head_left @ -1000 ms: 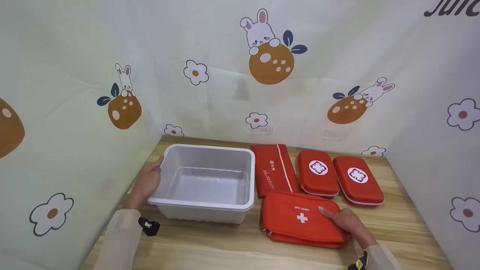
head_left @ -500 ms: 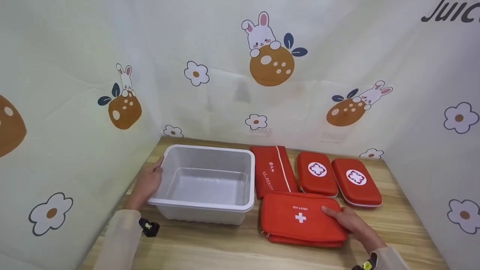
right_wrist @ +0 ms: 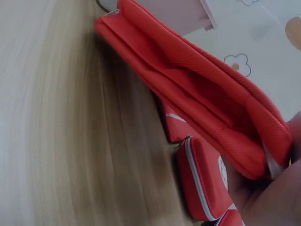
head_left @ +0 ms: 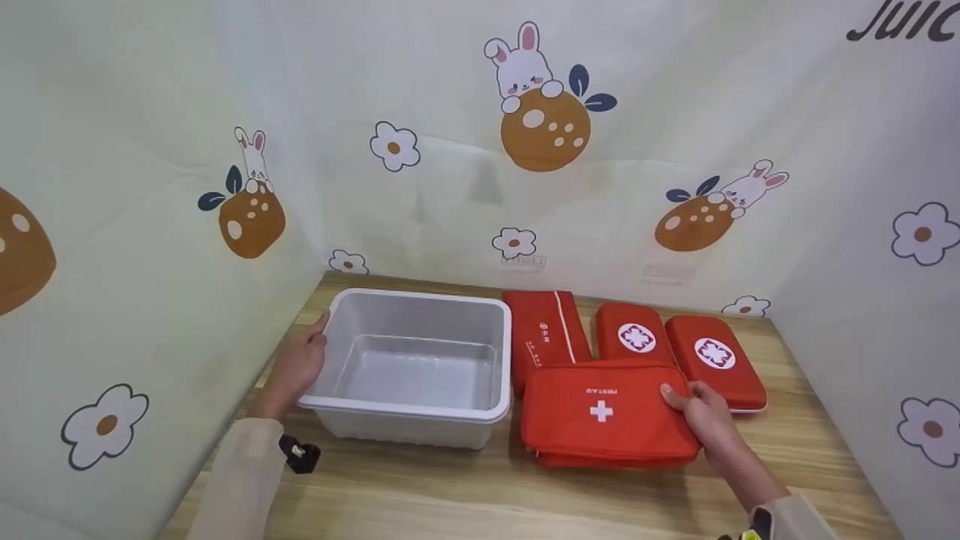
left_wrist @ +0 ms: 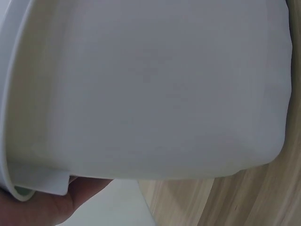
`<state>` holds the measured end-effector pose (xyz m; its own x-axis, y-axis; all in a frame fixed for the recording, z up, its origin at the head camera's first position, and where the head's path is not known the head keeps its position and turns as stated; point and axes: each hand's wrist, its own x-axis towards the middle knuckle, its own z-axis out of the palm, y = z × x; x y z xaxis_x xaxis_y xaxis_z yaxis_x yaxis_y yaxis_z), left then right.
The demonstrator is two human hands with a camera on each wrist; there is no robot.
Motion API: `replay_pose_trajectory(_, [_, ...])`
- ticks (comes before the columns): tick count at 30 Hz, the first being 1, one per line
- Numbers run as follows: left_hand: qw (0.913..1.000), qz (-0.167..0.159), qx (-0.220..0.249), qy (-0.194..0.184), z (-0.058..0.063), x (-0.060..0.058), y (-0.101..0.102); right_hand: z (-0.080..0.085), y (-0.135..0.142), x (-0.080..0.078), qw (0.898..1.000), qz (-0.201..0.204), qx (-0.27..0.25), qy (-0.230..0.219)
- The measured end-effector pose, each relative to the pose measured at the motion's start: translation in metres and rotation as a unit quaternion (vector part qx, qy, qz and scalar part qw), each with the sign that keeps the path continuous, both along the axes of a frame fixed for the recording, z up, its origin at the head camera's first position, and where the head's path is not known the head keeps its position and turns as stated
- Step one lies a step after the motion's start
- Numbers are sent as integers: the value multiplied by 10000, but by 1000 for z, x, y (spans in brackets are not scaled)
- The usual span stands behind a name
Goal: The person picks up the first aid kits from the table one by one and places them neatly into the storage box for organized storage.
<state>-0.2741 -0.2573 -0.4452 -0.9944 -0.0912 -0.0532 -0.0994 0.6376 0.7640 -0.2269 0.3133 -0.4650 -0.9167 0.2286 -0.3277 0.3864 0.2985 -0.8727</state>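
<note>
My right hand (head_left: 709, 424) pinches the right edge of a red soft first aid pouch (head_left: 604, 435), thumb on its front face. In the right wrist view, the pouch (right_wrist: 202, 89) is tilted above the wooden table, with a gusseted fold along its side and a zip pull at one end. A grey-white plastic tub (head_left: 405, 411) stands to the left, nothing inside it. Its left rim is gripped by my left hand (head_left: 296, 367). From the left wrist, that hand (left_wrist: 56, 205) shows at the rim beside the tub's outer wall (left_wrist: 160, 94).
Behind the pouch lies a flat red pouch (head_left: 541, 330) with a white stripe, partly covered in this view. Two red hard zip cases (head_left: 634, 322) with white emblems sit to its right. Printed cloth walls (head_left: 450, 202) enclose the wooden table (head_left: 420, 495) at the back and sides.
My right hand has lifted the first aid pouch off the table and raised it a little, so it now overlaps one hard case's lower part. The left hand and tub stay put.
</note>
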Motion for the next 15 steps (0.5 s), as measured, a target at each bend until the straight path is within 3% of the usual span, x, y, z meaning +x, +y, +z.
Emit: replay_pose_trajectory(15, [10000,-19,93,29,-1,-1,-1,30,8,-3,9953,-447,-856,13])
